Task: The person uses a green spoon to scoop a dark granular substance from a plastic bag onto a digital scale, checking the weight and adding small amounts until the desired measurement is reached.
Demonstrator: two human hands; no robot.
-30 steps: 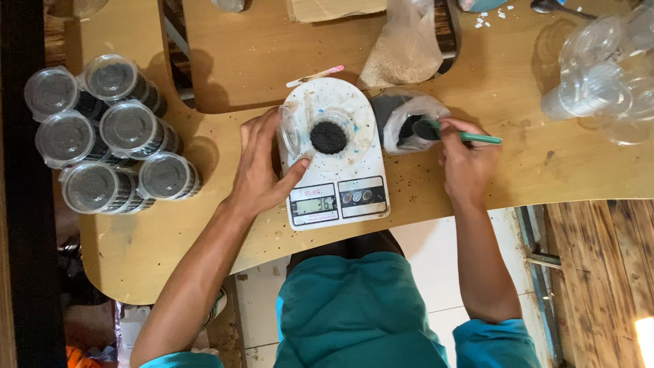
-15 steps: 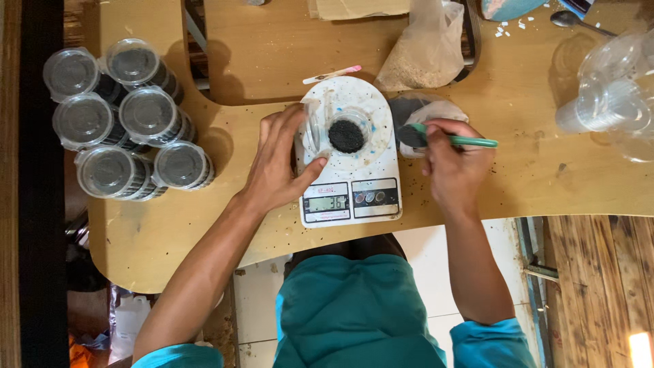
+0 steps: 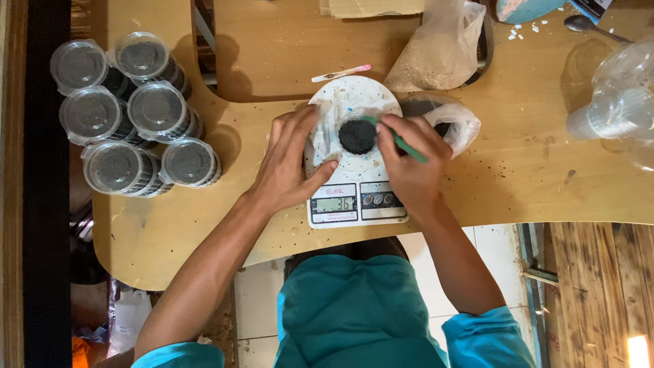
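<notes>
Item 1: digital kitchen scale [image 3: 357, 197], white, round platform, lit display facing the person, set at the near edge of the wooden table [image 3: 518, 177].

Item 2: small clear plastic cup [image 3: 357, 135], filled with dark granular matter, stood upright at the centre of the scale's platform, mouth up. Judged light, thin-walled and easily crushed or tipped; best held low on its side wall.

Item 3: green-handled scoop [image 3: 402, 143], pinched closed in the right hand [image 3: 411, 163], long axis slanting from the cup toward the scale's right edge, tip over the cup.

Item 4: left hand [image 3: 289, 167], fingers spread wide, steadying the cup's left side.

Item 5: plastic bag of dark material [image 3: 446, 123], just right of the scale.

Item 6: 6 lidded filled cups [image 3: 129, 112], well left of the scale.
</notes>
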